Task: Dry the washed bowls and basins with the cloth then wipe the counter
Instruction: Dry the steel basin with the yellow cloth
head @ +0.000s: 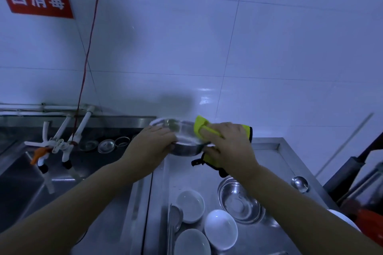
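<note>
A steel basin [182, 141] is held tilted above the steel surface [267, 151]. The left hand [151, 145] grips its left rim; the right hand [230, 147] presses a yellow cloth [202, 127] over its right rim. Nearer than the basin, white bowls [220, 229] and another steel bowl [240, 203] rest on the surface.

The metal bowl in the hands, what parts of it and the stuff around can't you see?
Head view:
- Metal bowl: blurred by motion; its near rim is hidden by the left hand and right hand.
- Cloth: mostly covered by the right hand.
- Bottom white bowl: cut off by the picture's lower edge.
- Dark things at right: blurred, cut off by the edge.
</note>
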